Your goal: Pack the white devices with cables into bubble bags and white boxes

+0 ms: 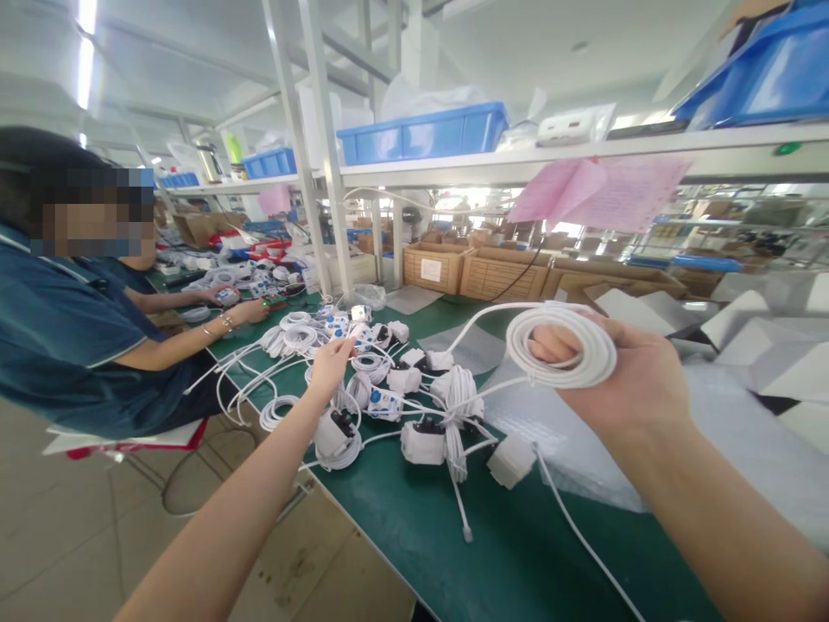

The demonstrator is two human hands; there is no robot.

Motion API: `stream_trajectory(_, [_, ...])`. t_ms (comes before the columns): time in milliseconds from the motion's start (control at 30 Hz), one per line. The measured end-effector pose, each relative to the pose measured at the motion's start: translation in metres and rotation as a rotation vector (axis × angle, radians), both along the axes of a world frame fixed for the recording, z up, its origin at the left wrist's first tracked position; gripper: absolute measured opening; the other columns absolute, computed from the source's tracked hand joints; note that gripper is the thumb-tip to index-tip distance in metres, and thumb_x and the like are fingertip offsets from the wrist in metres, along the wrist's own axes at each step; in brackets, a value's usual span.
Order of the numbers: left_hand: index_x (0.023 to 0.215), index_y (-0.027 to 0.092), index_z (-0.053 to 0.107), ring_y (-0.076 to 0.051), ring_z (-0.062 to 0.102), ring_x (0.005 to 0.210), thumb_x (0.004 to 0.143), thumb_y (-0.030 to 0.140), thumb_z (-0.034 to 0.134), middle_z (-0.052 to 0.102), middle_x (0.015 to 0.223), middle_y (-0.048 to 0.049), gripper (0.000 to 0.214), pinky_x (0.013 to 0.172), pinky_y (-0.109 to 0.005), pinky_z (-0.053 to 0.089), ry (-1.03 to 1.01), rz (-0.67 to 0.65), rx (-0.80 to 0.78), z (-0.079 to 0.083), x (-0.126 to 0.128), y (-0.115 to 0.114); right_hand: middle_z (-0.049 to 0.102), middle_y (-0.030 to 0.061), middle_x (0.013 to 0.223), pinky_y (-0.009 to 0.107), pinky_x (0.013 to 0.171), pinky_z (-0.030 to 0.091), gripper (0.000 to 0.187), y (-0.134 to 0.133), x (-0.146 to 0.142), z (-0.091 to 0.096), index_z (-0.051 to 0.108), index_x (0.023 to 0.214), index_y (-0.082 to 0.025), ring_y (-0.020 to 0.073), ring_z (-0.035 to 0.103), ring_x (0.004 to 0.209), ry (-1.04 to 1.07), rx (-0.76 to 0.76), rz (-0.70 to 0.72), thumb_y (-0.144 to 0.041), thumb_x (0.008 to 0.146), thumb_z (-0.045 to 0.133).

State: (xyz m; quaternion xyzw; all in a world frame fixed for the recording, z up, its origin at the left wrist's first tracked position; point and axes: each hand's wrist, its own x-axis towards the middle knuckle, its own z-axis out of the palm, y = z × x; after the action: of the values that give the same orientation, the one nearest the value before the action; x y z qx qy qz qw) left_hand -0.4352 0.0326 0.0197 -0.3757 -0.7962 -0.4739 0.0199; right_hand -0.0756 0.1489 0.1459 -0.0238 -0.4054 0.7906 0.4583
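A coil of white cable (586,367) is gripped in my right hand (638,384), raised above the table, its fingers passing through the ring. One end of this cable runs left to a white block (439,360). Over the pile on the left, my left hand (332,367) is closed, its fingertips pinched beside a white-and-blue socket unit (361,335). What those fingers hold, if anything, is too small to tell. Around it lie coiled white cables (370,367), a socket unit with blue faces (384,403) and white plug blocks with black parts (422,442).
A co-worker (78,320) sits at left, hands on similar parts. Clear plastic bags (550,432) lie on the green table (395,518) at right, near white open boxes (744,311). Cardboard cartons (505,275) line the back below a shelf (440,171) with blue bins (424,134).
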Motion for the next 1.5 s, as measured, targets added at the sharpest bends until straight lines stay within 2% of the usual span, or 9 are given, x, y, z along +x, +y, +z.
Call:
stream_trajectory(233, [0.102,0.014,0.064,-0.029,0.056,0.116,0.098,0.029,0.062,0.063,0.111,-0.0112,0.015,0.106,-0.050,0.043,0.325,-0.023,0.042,0.036,0.043,-0.005,0.034,-0.0030,0.054,0.025,0.049,0.042,0.031,-0.002,0.023,0.001,0.032,0.062,-0.021,0.0122,0.037,0.048,0.019,0.089,-0.017,-0.014,0.076,0.058])
stream_trajectory(367, [0.097,0.020,0.067,-0.025,0.060,0.108,0.100,0.032,0.056,0.066,0.104,-0.0071,0.017,0.101,-0.037,0.045,0.471,-0.396,-0.041,0.045,0.113,-0.022,0.043,-0.0001,0.059,0.023,0.052,0.046,0.009,0.008,0.017,0.002,0.048,0.060,-0.018,0.0117,0.045,0.052,-0.101,-0.040,-0.034,-0.012,0.061,0.054])
stream_trajectory(500, [0.100,0.022,0.071,-0.022,0.066,0.095,0.089,0.031,0.074,0.070,0.099,-0.0022,0.014,0.083,-0.029,0.049,0.513,-0.683,-0.272,0.026,0.159,-0.036,0.052,0.0010,0.066,0.022,0.052,0.046,0.007,0.011,0.004,0.005,0.055,0.066,-0.017,0.0114,0.045,0.055,-0.143,-0.091,-0.076,-0.012,0.061,0.054])
stream_trajectory(633, [0.070,0.019,0.066,-0.020,0.062,0.066,0.086,0.013,0.070,0.063,0.067,0.0008,0.017,0.062,-0.026,0.041,0.509,-0.710,-0.437,0.011,0.160,-0.036,0.054,-0.0021,0.072,0.015,0.049,0.039,0.009,0.002,-0.014,0.003,0.056,0.069,-0.017,0.0073,0.043,0.057,-0.212,0.081,-0.039,-0.012,0.064,0.062])
stream_trajectory(1033, [0.079,0.018,0.066,-0.018,0.066,0.076,0.099,0.020,0.055,0.071,0.080,-0.0011,0.023,0.069,-0.024,0.042,0.386,-0.588,-0.283,0.035,0.161,-0.038,0.071,0.0082,0.080,0.026,0.063,0.055,0.017,-0.025,-0.078,-0.032,0.063,0.090,-0.015,0.0183,0.071,0.070,-0.871,0.484,0.029,-0.015,0.094,0.047])
stream_trajectory(1133, [0.076,0.018,0.063,-0.017,0.064,0.071,0.097,0.019,0.056,0.070,0.076,-0.0006,0.023,0.065,-0.024,0.039,0.361,-0.538,-0.280,0.034,0.167,-0.034,0.073,0.0099,0.095,0.029,0.075,0.055,0.022,-0.029,-0.069,-0.035,0.067,0.103,-0.013,0.0193,0.071,0.083,-1.017,0.695,-0.122,-0.012,0.092,0.048])
stream_trajectory(1233, [0.075,0.018,0.062,-0.019,0.061,0.069,0.096,0.018,0.057,0.068,0.074,-0.0017,0.022,0.063,-0.026,0.035,0.352,-0.487,-0.297,0.032,0.173,-0.027,0.073,0.0069,0.090,0.030,0.079,0.049,0.014,-0.038,-0.043,-0.039,0.071,0.088,-0.016,0.0209,0.068,0.086,-1.181,0.987,-0.235,-0.018,0.091,0.057])
stream_trajectory(1333, [0.071,0.018,0.062,-0.020,0.059,0.066,0.093,0.016,0.055,0.065,0.069,-0.0022,0.023,0.061,-0.027,0.030,0.340,-0.481,-0.337,0.028,0.181,-0.020,0.070,0.0087,0.072,0.033,0.071,0.046,0.022,-0.057,-0.013,-0.049,0.067,0.065,-0.016,0.0262,0.066,0.076,-1.403,1.253,-0.196,-0.030,0.081,0.075])
stream_trajectory(1500, [0.068,0.020,0.063,-0.020,0.059,0.065,0.084,0.026,0.067,0.064,0.067,-0.0005,0.018,0.057,-0.026,0.027,0.286,-0.628,-0.417,0.017,0.201,-0.006,0.073,0.0174,0.083,0.034,0.070,0.045,0.013,-0.068,0.017,-0.071,0.074,0.080,-0.013,0.0344,0.066,0.089,-1.645,1.464,-0.201,-0.026,0.077,0.077])
